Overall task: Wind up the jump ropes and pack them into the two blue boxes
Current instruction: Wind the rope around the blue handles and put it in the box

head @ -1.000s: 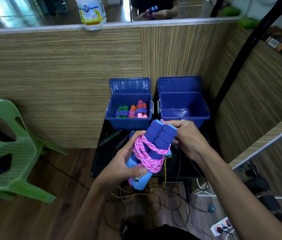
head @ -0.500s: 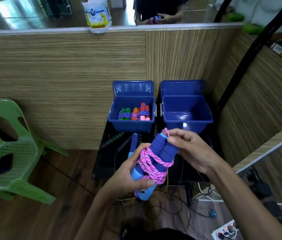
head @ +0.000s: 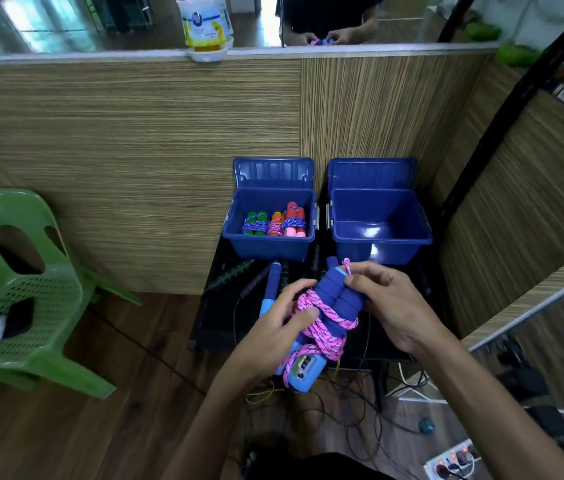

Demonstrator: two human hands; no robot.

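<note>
A jump rope (head: 325,317) with blue foam handles and pink cord wound round them is held over the black table. My left hand (head: 273,327) grips the bundle from the left, thumb across the cord. My right hand (head: 387,303) holds the handles' upper end and pinches the cord's loose end (head: 347,266). The left blue box (head: 239,233) holds three wound ropes with green, orange and red handles. The right blue box (head: 422,233) stands open with nothing in it. Both lids lean back against the wall.
More ropes lie on the black table (head: 204,327): a blue handle (head: 271,289) and black handles (head: 232,277). A green plastic chair (head: 31,292) stands at the left. Cables and a power strip (head: 453,462) lie on the floor.
The bundle has come lower and nearer to me. My right hand has drawn the cord's loose end up past the tops of the handles.
</note>
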